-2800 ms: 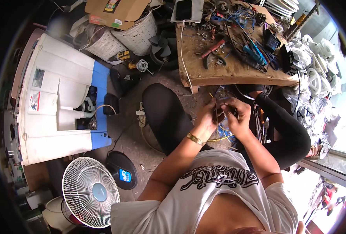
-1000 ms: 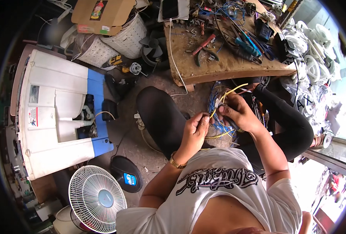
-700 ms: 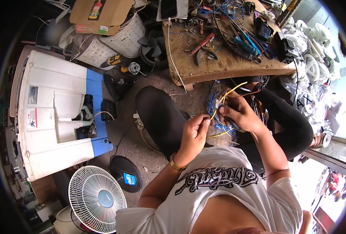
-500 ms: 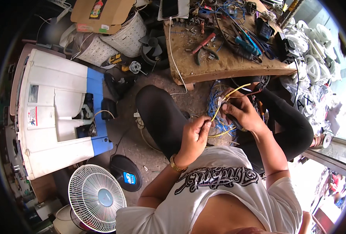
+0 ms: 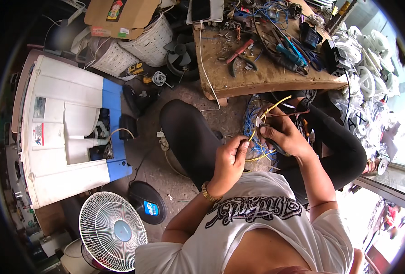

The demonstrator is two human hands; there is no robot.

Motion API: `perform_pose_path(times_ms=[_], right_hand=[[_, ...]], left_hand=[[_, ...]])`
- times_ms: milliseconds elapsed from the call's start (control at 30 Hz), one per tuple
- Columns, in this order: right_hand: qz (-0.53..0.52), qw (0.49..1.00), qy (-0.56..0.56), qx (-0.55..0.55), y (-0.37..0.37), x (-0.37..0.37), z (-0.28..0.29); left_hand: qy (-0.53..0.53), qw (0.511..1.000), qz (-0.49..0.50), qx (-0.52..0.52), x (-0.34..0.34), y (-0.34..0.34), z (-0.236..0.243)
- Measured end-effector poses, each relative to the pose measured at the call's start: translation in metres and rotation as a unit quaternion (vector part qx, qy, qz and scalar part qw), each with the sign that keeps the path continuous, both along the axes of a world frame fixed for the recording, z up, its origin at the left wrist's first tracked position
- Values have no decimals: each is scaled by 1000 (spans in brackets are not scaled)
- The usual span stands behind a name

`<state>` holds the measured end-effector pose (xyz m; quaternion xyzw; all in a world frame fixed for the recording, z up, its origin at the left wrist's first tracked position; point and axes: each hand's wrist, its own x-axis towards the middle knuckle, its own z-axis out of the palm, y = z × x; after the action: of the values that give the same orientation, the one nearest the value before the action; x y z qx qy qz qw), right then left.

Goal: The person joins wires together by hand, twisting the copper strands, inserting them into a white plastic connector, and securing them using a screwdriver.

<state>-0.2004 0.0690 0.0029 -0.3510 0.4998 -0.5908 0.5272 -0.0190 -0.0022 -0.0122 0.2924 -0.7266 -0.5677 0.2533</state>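
Observation:
In the head view my left hand (image 5: pixel 230 162) pinches a yellow wire (image 5: pixel 273 103) with thumb and forefinger. Just right of it, my right hand (image 5: pixel 287 137) grips a dark-handled tool (image 5: pixel 274 145), whose small metal head lies against that wire; its exact kind is unclear. The wire runs up past the right hand to a free end. A tangle of blue wires (image 5: pixel 249 118) hangs behind and below both hands, between my black-clad legs.
A wooden bench (image 5: pixel 220 82) with pliers, tools and scrap stands ahead. A white-and-blue plastic appliance (image 5: pixel 56 173) sits left, a white fan (image 5: pixel 106 210) below it. Woven baskets (image 5: pixel 147 45) stand upper left; white plastic parts (image 5: pixel 371 68) pile at right beside a glass pane.
Since the oldest frame my hands have moved apart, the left down and left, exposing the yellow wire and the tool. Over the last second they have barely shifted.

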Motion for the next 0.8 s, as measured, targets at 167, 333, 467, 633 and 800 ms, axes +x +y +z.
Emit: perform_pose_path(times_ms=[167,333,467,633,800], right_hand=[[19,999,5,43,1,-6,0],[-47,996,52,58,-4,-1,0],[20,999,-17,32,-1,-7,-2],[25,1000,12,13,-2,-2,-8],[39,999,14,28,-1,-2,2]], left_hand=[[-10,999,3,-51,0,0,4],[-41,998,19,-33,2,3,1],[-36,999,19,-9,2,1,-4],[27,999,27,-33,1,-1,-12],[-4,999,5,-52,5,-3,-8]])
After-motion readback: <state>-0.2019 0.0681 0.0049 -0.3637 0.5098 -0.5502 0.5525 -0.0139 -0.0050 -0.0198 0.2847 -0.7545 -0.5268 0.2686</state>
